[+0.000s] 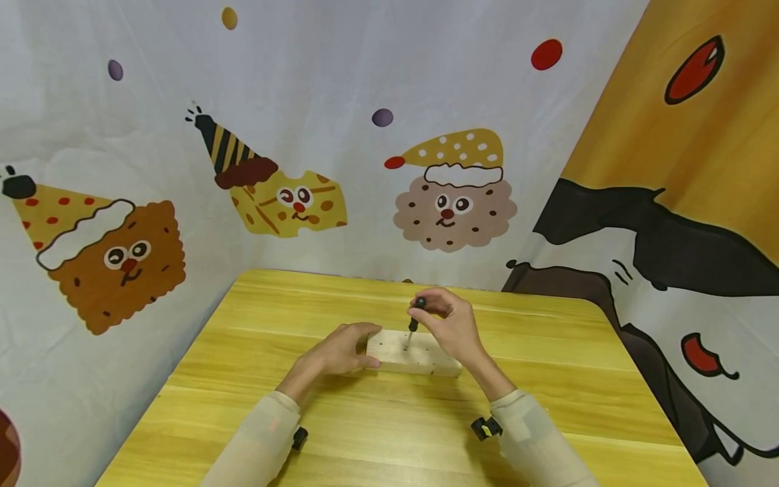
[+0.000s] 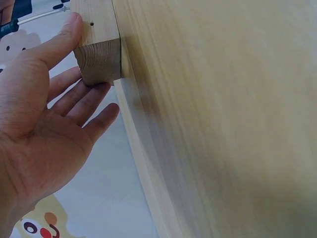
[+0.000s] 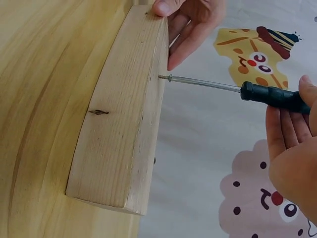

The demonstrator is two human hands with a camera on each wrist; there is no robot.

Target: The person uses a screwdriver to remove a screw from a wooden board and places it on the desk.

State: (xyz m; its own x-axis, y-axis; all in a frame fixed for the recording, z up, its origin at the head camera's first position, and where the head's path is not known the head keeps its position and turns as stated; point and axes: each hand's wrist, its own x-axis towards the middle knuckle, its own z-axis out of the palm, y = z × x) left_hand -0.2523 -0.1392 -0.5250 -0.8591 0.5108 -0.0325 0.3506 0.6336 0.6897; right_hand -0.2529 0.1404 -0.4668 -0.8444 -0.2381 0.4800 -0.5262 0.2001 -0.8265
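Note:
A pale wooden block [image 1: 416, 367] lies on the table, with a few small dark holes or marks in its top. My left hand [image 1: 343, 350] grips the block's left end, thumb on the near side and fingers round the far side. In my right hand [image 1: 455, 330] is a screwdriver [image 3: 272, 95] with a dark handle, held between thumb and fingers and standing nearly upright over the block. Its metal shaft meets a small screw [image 3: 165, 77] that stands partly out of the block's top. The left wrist view shows the left thumb against the block's end [image 2: 101, 59].
The yellow wood-grain table [image 1: 377, 426] spreads round the block. Behind it hangs a white cloth [image 1: 341, 81] printed with cartoon biscuits and cheese. Small dark devices [image 1: 487, 428] sit at both wrists.

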